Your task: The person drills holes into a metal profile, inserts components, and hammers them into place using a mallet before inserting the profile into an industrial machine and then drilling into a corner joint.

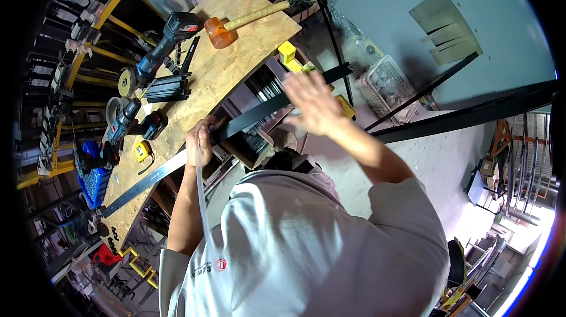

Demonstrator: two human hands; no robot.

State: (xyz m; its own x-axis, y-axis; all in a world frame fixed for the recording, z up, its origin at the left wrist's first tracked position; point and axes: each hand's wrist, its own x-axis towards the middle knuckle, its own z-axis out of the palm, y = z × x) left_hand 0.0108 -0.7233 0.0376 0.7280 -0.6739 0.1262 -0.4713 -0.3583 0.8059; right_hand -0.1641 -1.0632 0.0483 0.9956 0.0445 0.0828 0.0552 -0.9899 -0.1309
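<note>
A long dark metal bar [259, 112] lies slantwise along the workbench's near edge, its right end sticking out past the bench. My left hand [199, 143] is closed at the bar's middle. From its fingers a thin translucent strip [203, 202] hangs down across my shirt. My right hand [315, 103], slightly blurred, is stretched out with fingers spread over the right part of the bar. Whether its palm touches the bar I cannot tell.
On the wooden workbench [236, 75] lie an orange-headed mallet [219, 34], cordless power tools [121, 122], short black profiles [166, 88] and a yellow tape measure [142, 150]. A blue bin [94, 178] stands at left. Black bars [471, 113] and a white basket [386, 90] are at right.
</note>
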